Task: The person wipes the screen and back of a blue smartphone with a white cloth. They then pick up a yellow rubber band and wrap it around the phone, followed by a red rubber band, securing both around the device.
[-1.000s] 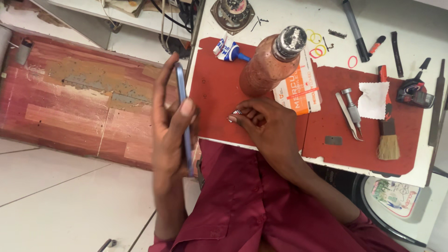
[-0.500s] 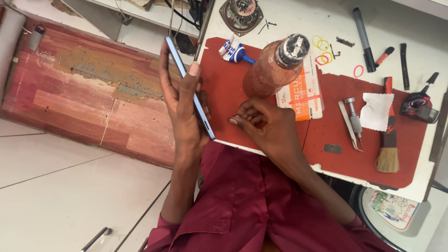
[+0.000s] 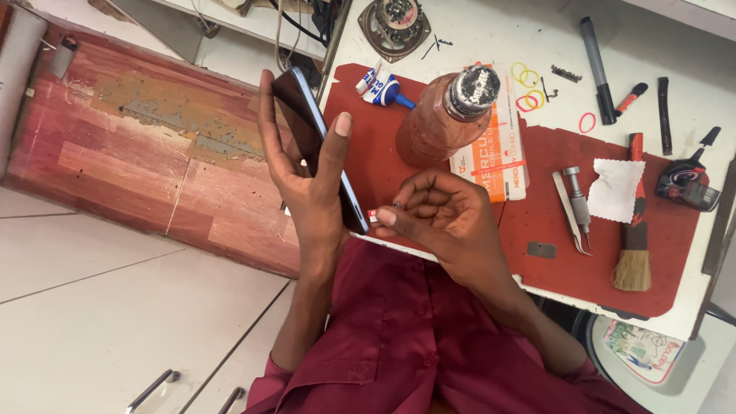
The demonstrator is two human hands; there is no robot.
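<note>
My left hand (image 3: pixel 303 172) holds a dark smartphone (image 3: pixel 310 130) on edge, tilted, at the left edge of the white work table (image 3: pixel 491 38). Fingers wrap its back and the thumb lies along its side. My right hand (image 3: pixel 441 218) is curled just right of the phone's lower end, fingertips pinching a tiny red and white piece (image 3: pixel 373 216) next to the phone's bottom edge. Both hands hover over a red mat (image 3: pixel 675 238) at the table's near edge.
On the mat stand a brown plastic bottle (image 3: pixel 441 119), a flat box (image 3: pixel 498 146), a small glue tube (image 3: pixel 381 87), tweezers (image 3: pixel 571 203), a white cloth (image 3: pixel 617 190) and a brush (image 3: pixel 632 245). Pens, rubber bands and a round part (image 3: pixel 395 23) lie farther back. A worn red wooden board (image 3: pixel 138 146) lies left on the tiled floor.
The left hand has turned the phone so its dark face shows more and has brought it closer to the right hand. The right hand's fingertips now meet the phone's lower end.
</note>
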